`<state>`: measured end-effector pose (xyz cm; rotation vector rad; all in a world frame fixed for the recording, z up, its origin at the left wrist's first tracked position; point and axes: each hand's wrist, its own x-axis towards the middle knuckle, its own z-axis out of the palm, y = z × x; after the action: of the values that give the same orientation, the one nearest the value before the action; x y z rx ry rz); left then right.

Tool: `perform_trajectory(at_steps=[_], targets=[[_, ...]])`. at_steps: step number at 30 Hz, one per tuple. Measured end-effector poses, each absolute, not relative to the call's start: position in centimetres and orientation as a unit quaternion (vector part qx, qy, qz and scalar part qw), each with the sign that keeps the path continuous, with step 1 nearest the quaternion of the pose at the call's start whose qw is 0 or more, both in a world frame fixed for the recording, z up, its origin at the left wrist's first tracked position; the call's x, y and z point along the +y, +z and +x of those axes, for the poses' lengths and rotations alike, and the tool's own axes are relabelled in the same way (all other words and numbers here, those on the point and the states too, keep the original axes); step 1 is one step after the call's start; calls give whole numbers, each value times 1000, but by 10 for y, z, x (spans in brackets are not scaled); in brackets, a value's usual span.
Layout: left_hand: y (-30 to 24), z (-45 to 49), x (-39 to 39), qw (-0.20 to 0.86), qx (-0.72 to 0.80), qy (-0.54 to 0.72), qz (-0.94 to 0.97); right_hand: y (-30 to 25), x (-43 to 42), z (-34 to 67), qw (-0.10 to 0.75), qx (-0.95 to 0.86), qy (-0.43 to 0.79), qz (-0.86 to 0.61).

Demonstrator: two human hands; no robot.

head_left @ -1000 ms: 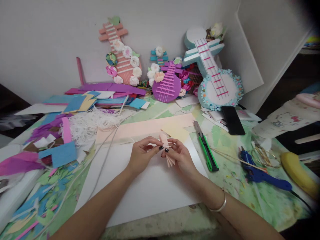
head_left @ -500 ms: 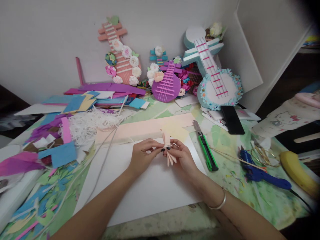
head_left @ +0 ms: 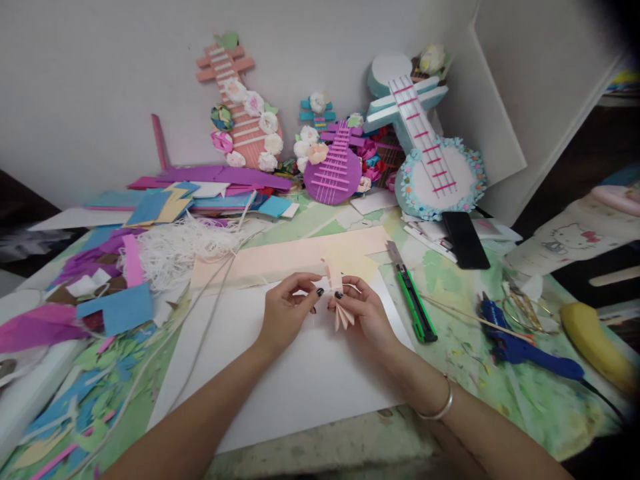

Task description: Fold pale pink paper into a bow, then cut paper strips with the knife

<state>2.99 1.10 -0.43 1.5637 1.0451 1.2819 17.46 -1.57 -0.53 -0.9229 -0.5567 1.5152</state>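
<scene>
Over a white sheet, my right hand pinches a small pale pink pleated paper at its narrow middle. Its folds fan out below the fingers, and strips stick up above them. My left hand is closed in a pinch just left of the paper, with a bit of thin white string at the fingertips. The string seems to run round the paper's middle, though fingers hide part of it. Behind the hands lies a long pale pink paper strip. A green utility knife with its blade out lies right of the sheet.
A blue glue gun, gold scissors, a banana and a black phone lie to the right. A white string heap and paper scraps cover the left. Decorated lute models stand along the wall.
My left fingers have drawn slightly left, away from the pleated paper. The paper has tilted a little in my right hand.
</scene>
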Motion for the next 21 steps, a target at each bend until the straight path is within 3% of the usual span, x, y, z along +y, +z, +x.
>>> perform_trajectory(at_steps=[11,21], targets=[[-11,27,13,411,426,487,642,-7,-15,176,610,-251,642,-391],[-1,29,18,617,383,355,589,-9,-15,174,605,-302,610,-415]])
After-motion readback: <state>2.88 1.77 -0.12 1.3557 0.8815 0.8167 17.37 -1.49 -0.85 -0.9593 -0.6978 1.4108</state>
